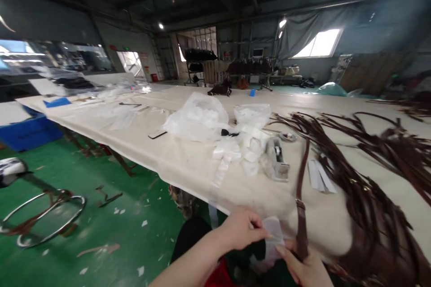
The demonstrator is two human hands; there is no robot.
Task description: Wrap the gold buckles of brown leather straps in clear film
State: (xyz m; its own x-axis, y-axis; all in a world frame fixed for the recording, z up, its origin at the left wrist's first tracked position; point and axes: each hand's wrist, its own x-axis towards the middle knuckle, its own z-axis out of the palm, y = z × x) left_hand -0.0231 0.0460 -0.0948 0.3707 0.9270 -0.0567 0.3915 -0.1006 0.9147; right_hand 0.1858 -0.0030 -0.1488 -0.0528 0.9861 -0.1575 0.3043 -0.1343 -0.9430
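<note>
At the near table edge, my left hand (242,228) pinches the upper part of a small translucent plastic piece (273,228) between thumb and fingers. My right hand (308,269) is closed, its thumb on the lower right side of the same piece. A brown leather strap (301,206) with a small loop runs down from the table into my right hand. A tape dispenser (279,163) stands on the table beyond my hands. White strips (321,177) lie right of the strap. A large bundle of brown leather straps (360,193) covers the right side.
Crumpled white plastic bags (200,119) and a translucent ribbon-like strip (220,175) lie mid-table, the strip hanging over the edge. A phone-like dark flat object (157,134) is nearby. A blue bin (30,132) and a stool's metal ring base (47,219) stand left on the green floor.
</note>
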